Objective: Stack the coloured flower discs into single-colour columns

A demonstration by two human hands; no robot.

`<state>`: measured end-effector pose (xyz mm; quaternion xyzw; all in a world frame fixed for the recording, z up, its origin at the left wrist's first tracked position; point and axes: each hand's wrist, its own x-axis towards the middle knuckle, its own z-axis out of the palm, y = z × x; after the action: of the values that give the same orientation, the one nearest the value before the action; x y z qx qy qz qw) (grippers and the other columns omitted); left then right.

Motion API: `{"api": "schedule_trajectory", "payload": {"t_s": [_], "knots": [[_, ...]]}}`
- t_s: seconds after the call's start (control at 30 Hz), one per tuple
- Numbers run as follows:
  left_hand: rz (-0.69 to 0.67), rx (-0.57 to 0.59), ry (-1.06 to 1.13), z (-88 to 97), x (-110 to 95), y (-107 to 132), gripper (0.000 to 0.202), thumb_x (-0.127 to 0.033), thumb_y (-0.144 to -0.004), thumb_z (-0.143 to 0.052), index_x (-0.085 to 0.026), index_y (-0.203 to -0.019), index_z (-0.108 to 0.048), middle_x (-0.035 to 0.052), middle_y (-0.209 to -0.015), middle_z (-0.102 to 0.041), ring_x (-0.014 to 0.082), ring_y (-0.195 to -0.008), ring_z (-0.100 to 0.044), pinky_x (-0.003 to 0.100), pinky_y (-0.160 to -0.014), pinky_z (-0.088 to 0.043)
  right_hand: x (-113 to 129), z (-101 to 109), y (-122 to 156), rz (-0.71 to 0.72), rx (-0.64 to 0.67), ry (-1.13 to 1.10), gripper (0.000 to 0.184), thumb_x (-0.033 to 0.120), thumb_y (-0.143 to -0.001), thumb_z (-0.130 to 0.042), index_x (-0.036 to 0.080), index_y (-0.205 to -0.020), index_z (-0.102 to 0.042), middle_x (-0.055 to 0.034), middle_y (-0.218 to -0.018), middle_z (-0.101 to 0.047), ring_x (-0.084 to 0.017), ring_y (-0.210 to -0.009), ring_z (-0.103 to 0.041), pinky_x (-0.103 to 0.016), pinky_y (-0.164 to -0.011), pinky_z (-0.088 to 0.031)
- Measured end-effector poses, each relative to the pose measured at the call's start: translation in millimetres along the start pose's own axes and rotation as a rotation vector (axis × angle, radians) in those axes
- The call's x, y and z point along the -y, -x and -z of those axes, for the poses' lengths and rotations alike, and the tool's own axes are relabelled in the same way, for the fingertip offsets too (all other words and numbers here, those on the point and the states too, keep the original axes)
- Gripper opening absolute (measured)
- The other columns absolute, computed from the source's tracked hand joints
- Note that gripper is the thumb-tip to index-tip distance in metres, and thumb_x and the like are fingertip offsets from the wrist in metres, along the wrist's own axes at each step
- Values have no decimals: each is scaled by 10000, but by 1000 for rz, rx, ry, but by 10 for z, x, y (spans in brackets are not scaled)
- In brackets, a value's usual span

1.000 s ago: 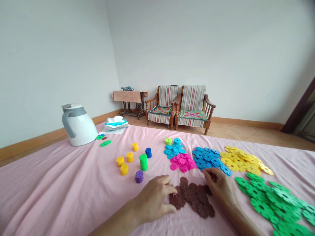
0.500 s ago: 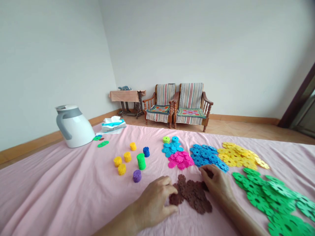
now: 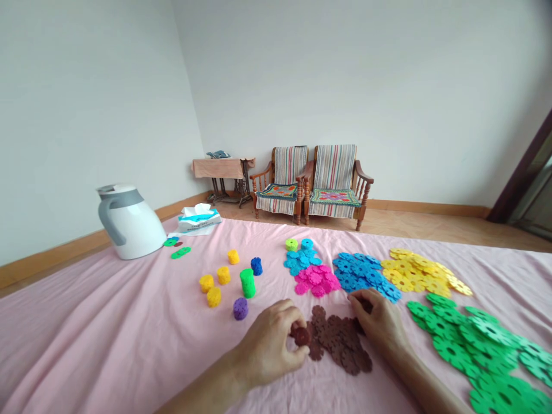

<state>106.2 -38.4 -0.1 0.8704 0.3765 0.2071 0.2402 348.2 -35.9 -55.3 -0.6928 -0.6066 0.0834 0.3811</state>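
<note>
Between the thumb and fingers of my left hand (image 3: 276,345) is a small stack of brown snowflake discs (image 3: 302,336), raised slightly at the left of the brown pile (image 3: 345,342). My right hand (image 3: 377,319) rests at the pile's upper right edge with its fingers curled together. What its fingertips hold, if anything, is hidden behind the hand. Just beyond the pile lie pink discs (image 3: 317,280) and dark blue discs (image 3: 360,273). A purple stack (image 3: 240,309) stands to the left of my left hand.
Green discs (image 3: 474,339) spread at the right, with yellow discs (image 3: 418,270) behind them. Several yellow stacks (image 3: 223,275), a green stack (image 3: 247,283) and a blue stack (image 3: 256,266) stand left of centre. A kettle (image 3: 138,224) and tissue box (image 3: 199,218) stand far left on the pink cloth (image 3: 142,322).
My left hand has closed round the brown disc stack and lifted it slightly up and left. My right hand has hardly moved.
</note>
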Motion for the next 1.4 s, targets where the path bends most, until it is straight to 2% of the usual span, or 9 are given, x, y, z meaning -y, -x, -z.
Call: {"api": "schedule_trajectory", "payload": {"t_s": [0.13, 0.23, 0.83, 1.23, 1.4], "knots": [[14, -102, -26, 112, 118, -37, 157, -94, -657, -609, -183, -786, -602, 3, -801, -578, 153, -759, -536, 249, -687, -406, 9, 10, 0, -9, -2, -1, 320, 370, -803, -422, 203, -741, -687, -48, -763, -678, -191, -682, -610, -290, -605, -422], [11, -110, -29, 147, 195, -49, 150, -110, -662, -620, -182, -793, -599, 3, -811, -570, 149, -746, -532, 247, -675, -405, 7, 17, -4, -14, 16, 16, 315, 376, -799, -423, 205, -730, -679, -42, -742, -671, -184, -662, -600, -288, -604, -416], [-76, -34, -41, 151, 257, -69, 242, -108, -696, -634, -180, -926, -649, 17, -880, -614, 158, -815, -557, 246, -733, -429, 5, 33, -4, -28, 31, 44, 284, 349, -788, -442, 203, -744, -681, -40, -760, -683, -182, -691, -608, -281, -617, -404], [-118, 25, -60, 89, 270, -93, 190, -99, -720, -641, -194, -882, -670, 16, -856, -631, 185, -870, -566, 271, -784, -428, -16, 22, -22, -25, 52, 78, 284, 333, -792, -437, 205, -751, -687, -36, -738, -666, -167, -664, -586, -268, -588, -377], [-96, 21, -48, 92, 297, -90, 289, -137, -710, -701, -191, -991, -658, 31, -936, -629, 194, -909, -566, 285, -814, -435, 0, 35, -21, -19, 47, 77, 279, 325, -797, -439, 202, -755, -686, -34, -749, -670, -165, -667, -585, -266, -590, -378]]}}
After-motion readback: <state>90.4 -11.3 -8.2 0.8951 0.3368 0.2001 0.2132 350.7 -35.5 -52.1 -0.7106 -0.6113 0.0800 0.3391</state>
